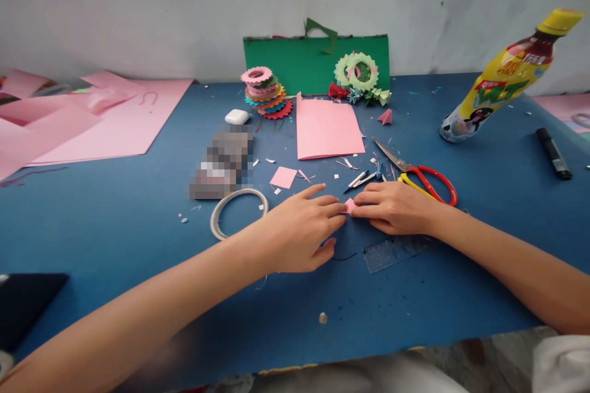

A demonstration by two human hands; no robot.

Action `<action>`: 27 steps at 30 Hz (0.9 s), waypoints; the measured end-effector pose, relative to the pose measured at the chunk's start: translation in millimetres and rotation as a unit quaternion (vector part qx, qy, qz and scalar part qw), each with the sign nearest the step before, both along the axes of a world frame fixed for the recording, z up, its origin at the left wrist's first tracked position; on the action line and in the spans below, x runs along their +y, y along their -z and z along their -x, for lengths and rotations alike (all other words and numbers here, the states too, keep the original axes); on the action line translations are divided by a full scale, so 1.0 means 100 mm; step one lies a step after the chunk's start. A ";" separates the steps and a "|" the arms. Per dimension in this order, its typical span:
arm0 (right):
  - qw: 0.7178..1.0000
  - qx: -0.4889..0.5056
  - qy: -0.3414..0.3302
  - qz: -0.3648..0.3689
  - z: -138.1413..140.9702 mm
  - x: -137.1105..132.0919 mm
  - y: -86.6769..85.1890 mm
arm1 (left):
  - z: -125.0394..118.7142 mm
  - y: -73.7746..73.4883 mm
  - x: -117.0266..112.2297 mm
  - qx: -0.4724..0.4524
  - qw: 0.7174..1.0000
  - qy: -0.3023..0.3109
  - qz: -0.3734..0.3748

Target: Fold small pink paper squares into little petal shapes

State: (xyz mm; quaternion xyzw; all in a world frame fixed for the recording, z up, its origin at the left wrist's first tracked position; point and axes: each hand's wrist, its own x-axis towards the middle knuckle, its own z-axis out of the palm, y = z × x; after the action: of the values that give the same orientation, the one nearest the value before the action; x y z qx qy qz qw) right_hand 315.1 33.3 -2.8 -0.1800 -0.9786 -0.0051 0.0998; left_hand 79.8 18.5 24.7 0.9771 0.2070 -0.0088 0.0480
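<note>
A small folded piece of pink paper (350, 205) lies on the table between my two hands, its middle showing and its edges under my fingers. My left hand (302, 230) presses the paper's left edge with its fingertips, while the index finger is lifted away. From the other side my right hand (394, 206) holds the paper, fingers bunched together. Just beyond my fingers lie a metal compass (362, 180) and scissors (408, 166) with red and yellow handles, partly behind my right hand. A flat pink paper square (284, 177) rests farther left. A clear ruler (391, 252) sits below my right hand.
Left of my hands are a tape roll (216, 215) and a blurred-out phone-like object (224, 166). Farther back stand stacked paper rings (267, 95), a pink sheet (329, 129) and a green board (295, 64). A bottle (504, 80) and black marker (553, 153) are at right.
</note>
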 end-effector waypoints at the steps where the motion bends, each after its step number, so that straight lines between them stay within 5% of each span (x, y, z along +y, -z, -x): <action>1: 1.000 -0.001 0.000 0.002 0.00 0.00 0.00 | -0.01 -0.03 -0.02 0.008 1.000 -0.005 0.003; 21: 0.996 0.037 0.016 0.085 -0.05 0.01 -0.01 | 0.14 -0.17 0.21 -0.011 0.998 -0.006 0.058; 24: 0.994 0.052 0.019 0.094 -0.05 0.01 -0.01 | 0.27 -0.31 0.24 0.019 0.996 -0.052 0.066; 27: 0.993 0.065 0.024 0.100 -0.06 0.02 0.01 | 0.44 -0.46 0.26 0.093 0.977 -0.180 0.064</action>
State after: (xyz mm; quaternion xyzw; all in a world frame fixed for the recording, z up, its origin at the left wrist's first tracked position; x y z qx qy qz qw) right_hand 321.2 35.3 -3.4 -0.2122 -0.9611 0.1021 0.1446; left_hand 36.0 44.6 70.9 0.9136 0.3822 -0.1042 0.0917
